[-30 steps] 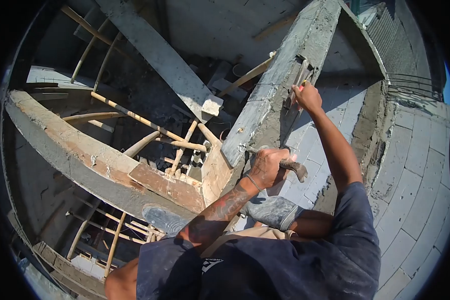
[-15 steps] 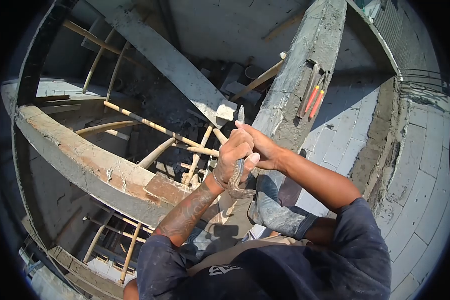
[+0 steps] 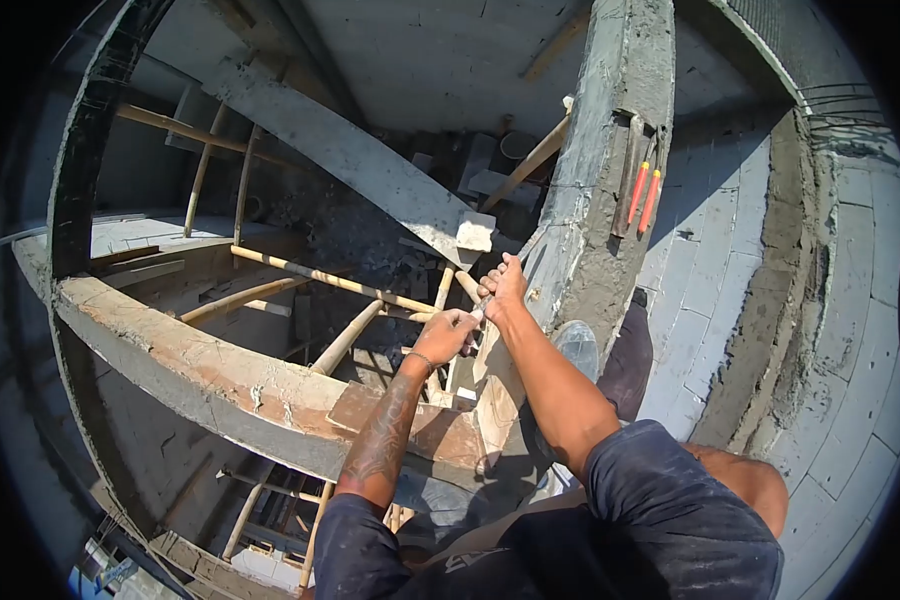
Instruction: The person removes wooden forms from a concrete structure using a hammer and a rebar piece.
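My left hand (image 3: 448,336) is closed, thumb and fingers pinched beside my right hand. My right hand (image 3: 504,288) is wrapped in a fist just above and to the right of it. Between them shows a short dark piece of a metal pry bar (image 3: 483,303); the fists hide most of it. Both hands are above the corner where a curved concrete-and-board form (image 3: 210,355) meets a grey concrete beam (image 3: 567,190). Just beyond the hands, a pale block (image 3: 476,231) rests on the end of a long grey plank (image 3: 340,150).
Red-handled pliers (image 3: 650,203) and another red-handled tool (image 3: 637,193) lie on the beam beside a flat metal strip (image 3: 626,175). Wooden poles (image 3: 330,279) cross a deep opening with rubble below. A grey block surface (image 3: 705,270) lies to the right. My shoe (image 3: 576,348) is near the beam.
The pry bar's hooked end and pointed tip, visible before, are now hidden. My hands have moved slightly apart, with my arms more extended, and the view has shifted.
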Demonstrator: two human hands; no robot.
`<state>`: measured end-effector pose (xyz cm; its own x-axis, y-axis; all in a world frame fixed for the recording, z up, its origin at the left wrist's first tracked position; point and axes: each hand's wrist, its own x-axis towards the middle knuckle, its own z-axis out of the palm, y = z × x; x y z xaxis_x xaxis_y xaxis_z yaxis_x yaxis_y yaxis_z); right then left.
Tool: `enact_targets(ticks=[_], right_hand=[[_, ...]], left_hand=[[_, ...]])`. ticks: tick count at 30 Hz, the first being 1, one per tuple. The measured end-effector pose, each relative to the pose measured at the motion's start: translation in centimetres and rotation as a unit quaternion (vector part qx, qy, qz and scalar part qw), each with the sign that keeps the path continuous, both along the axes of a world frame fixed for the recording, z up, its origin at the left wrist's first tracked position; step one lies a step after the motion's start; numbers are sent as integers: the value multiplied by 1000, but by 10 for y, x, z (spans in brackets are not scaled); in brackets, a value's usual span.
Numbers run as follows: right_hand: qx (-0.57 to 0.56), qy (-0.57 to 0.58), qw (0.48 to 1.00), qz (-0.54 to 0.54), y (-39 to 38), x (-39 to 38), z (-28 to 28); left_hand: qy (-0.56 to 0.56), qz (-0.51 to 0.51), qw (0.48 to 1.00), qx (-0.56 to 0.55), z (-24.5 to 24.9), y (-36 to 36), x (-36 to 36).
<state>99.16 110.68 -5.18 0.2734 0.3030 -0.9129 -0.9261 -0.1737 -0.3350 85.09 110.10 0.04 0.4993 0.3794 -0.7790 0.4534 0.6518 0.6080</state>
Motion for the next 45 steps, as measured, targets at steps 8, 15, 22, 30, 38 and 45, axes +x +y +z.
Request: enact_targets(ticks=[8, 15, 22, 30, 38, 45], right_hand=[[-241, -380, 808, 380, -16, 11, 3], [-139, -816, 556, 79, 34, 138, 144], [-337, -471, 807, 119, -54, 233, 43], [-427, -522, 678, 293, -33, 193, 48], [-461, -495, 667, 312, -24, 186, 60], [-438, -504, 677, 311, -18, 185, 65]], left_hand=[[54, 14, 981, 184, -24, -22, 23], [9, 79, 987, 139, -67, -29, 62], [-53, 212, 976, 28, -79, -4, 114], [41, 195, 978, -66, -49, 74, 171], [239, -235, 926, 174, 13, 239, 112], [376, -27, 827, 417, 57, 259, 53]])
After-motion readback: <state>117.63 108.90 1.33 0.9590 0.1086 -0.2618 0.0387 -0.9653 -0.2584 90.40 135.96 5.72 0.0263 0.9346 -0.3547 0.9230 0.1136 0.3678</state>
